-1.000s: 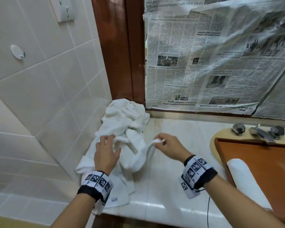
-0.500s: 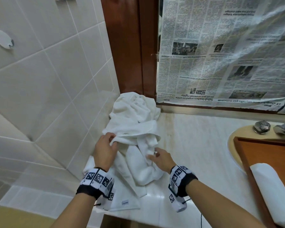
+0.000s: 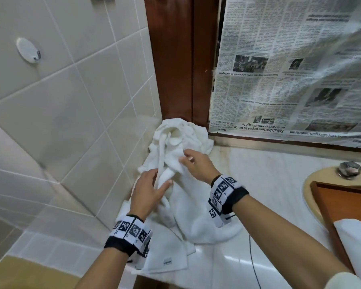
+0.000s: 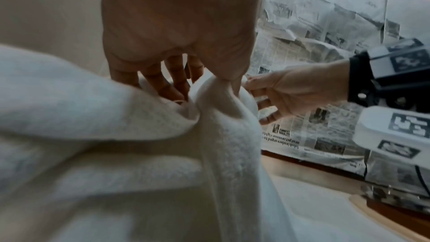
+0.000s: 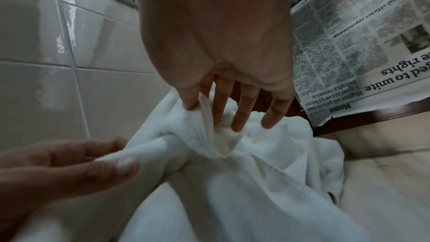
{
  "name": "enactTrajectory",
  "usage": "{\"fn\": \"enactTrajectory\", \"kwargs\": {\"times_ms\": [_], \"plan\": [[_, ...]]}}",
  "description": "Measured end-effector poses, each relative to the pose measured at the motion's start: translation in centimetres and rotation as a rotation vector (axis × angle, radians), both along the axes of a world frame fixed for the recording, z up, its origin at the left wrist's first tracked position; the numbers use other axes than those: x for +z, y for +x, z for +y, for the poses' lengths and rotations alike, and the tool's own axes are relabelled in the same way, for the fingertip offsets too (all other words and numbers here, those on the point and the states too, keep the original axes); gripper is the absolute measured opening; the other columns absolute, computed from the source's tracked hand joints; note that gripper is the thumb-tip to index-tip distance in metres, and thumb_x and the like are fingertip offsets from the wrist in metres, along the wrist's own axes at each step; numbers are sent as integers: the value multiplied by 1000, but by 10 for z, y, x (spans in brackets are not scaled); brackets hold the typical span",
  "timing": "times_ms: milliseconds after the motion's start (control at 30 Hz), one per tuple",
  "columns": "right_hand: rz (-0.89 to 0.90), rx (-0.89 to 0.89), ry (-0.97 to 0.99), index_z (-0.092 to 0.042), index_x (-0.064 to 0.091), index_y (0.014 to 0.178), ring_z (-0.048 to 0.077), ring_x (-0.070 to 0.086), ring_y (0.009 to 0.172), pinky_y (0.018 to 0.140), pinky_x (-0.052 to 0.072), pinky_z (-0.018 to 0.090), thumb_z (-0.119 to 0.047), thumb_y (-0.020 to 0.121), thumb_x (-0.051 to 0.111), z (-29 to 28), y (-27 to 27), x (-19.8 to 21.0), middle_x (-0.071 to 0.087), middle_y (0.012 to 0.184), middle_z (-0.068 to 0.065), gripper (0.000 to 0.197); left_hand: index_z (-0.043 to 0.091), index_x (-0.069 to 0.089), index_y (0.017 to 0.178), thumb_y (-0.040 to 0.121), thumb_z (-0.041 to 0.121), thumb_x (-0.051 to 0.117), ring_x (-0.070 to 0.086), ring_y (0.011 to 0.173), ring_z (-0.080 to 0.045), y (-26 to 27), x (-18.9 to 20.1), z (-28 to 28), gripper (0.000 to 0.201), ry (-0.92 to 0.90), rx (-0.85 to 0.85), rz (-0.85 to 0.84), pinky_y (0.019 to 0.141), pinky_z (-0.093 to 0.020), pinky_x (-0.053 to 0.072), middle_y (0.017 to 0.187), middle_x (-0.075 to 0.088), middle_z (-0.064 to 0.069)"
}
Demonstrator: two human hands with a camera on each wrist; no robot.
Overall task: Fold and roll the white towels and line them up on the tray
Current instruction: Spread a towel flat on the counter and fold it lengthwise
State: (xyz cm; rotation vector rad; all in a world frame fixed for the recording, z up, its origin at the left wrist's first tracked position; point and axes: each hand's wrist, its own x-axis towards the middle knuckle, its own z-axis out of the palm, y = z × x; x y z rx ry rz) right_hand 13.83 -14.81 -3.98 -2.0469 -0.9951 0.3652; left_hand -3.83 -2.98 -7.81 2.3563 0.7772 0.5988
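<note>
My left hand (image 3: 148, 191) pinches a fold of the crumpled white towel (image 3: 181, 205) and my right hand (image 3: 196, 163) pinches its edge just above, the two hands close together. The towel lies heaped in the counter (image 3: 269, 205) corner by the tiled wall. I judge I'm hunting for corners; next I must spread it flat. One rolled towel (image 3: 356, 245) sits on the tray (image 3: 342, 197). Half a second ago my right hand held lower.
</note>
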Motion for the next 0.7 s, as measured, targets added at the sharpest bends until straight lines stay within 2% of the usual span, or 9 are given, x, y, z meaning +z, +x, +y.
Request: {"fn": "enactTrajectory", "kwargs": {"times_ms": [67, 133, 267, 333, 433, 500, 567, 633, 700], "plan": [[29, -4, 99, -27, 56, 82, 19, 56, 72, 74, 47, 37, -30, 97, 58, -7, 0, -1, 60, 75, -6, 16, 28, 60, 118, 82, 64, 66, 54, 97, -16, -3, -4, -6, 51, 6, -18, -4, 83, -34, 45, 103, 61, 8], [35, -61, 212, -15, 64, 93, 19, 61, 78, 75, 51, 35, -23, 97, 59, -15, -2, 3, 67, 84, -1, 10, 26, 60, 122, 83, 62, 67, 55, 103, -14, -4, -1, -10, 53, -19, -18, -35, 88, -34, 45, 111, 62, 8], [27, -42, 322, -11, 69, 108, -10, 58, 83, 77, 41, 9, -13, 97, 62, -33, -3, 28, 66, 92, -12, 14, 29, 49, 136, 86, 61, 65, 58, 105, -10, 0, 21, -7, 61, -115, 17, -102, 88, -28, 48, 126, 55, 7], [13, 4, 310, -11, 70, 114, -19, 56, 92, 84, 38, 4, -10, 96, 62, -42, -5, 43, 66, 103, -10, 19, 36, 41, 143, 88, 55, 68, 57, 105, -9, 4, 40, -6, 64, -115, -34, -167, 88, -25, 50, 133, 48, 7], [-27, 68, 272, -12, 69, 116, -10, 57, 100, 89, 36, 3, -9, 98, 59, -60, -10, 68, 66, 110, -9, 21, 47, 34, 147, 91, 44, 69, 52, 112, -2, 17, 71, -5, 66, -45, -203, -209, 88, -19, 46, 137, 37, 13], [-67, 98, 256, -12, 69, 115, -3, 56, 102, 89, 36, 3, -7, 98, 57, -74, -11, 82, 67, 110, -8, 21, 51, 35, 145, 93, 48, 62, 45, 128, -9, 27, 84, -5, 59, 13, -339, -150, 97, -33, 48, 145, 33, 15], [-110, 112, 237, -11, 69, 114, -2, 55, 99, 86, 35, 2, -7, 99, 55, -90, -13, 96, 66, 106, -9, 21, 51, 43, 138, 91, 53, 52, 39, 135, -19, 36, 87, -5, 48, 65, -452, -59, 106, -47, 43, 150, 33, 14], [-137, 128, 212, -11, 69, 113, 0, 57, 99, 87, 36, 5, -7, 99, 54, -108, -15, 106, 67, 106, -9, 20, 44, 56, 129, 86, 52, 47, 39, 134, -24, 43, 86, -8, 45, 107, -502, 33, 110, -47, 38, 152, 35, 13], [-134, 157, 189, -13, 69, 110, 1, 60, 101, 89, 38, 9, -7, 99, 54, -127, -16, 114, 69, 106, -9, 19, 39, 59, 121, 83, 50, 48, 43, 131, -24, 49, 83, -13, 41, 139, -530, 69, 112, -46, 35, 147, 43, 10]]}}
